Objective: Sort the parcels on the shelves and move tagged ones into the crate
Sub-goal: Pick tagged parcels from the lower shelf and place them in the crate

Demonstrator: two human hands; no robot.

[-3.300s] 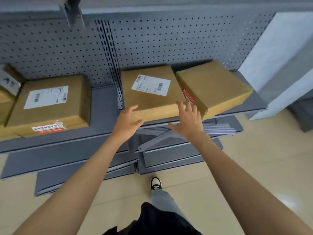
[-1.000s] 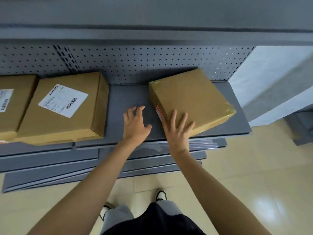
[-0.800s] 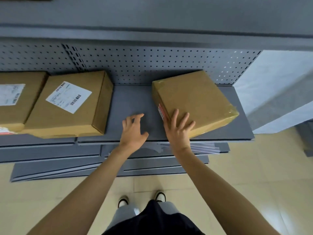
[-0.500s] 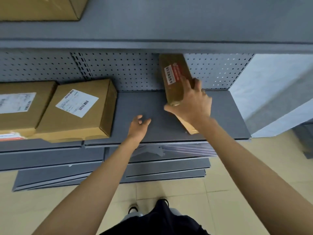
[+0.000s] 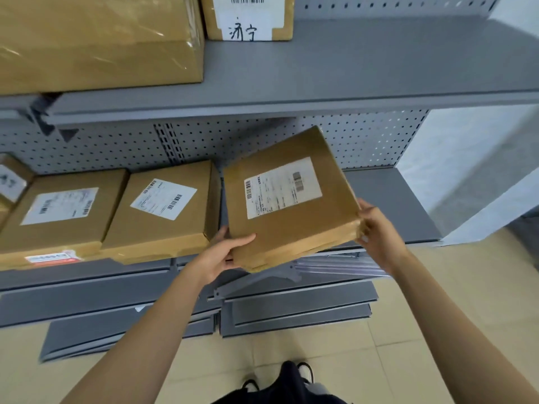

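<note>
You are gripping a flat brown cardboard parcel [image 5: 291, 199] with a white label, left hand [image 5: 221, 255] and right hand [image 5: 376, 231] fingers closed on opposite corners, tilted above the grey metal shelf [image 5: 388, 199].

We see a grey lower shelf [image 5: 390, 199] carrying two flat labelled parcels [image 5: 163, 211] side by side at its left. The upper shelf [image 5: 364, 59] holds a large taped box [image 5: 96, 42] and a smaller labelled box [image 5: 248, 17]. Loose grey shelf panels [image 5: 297, 310] lie on the tiled floor [image 5: 423, 330].
</note>
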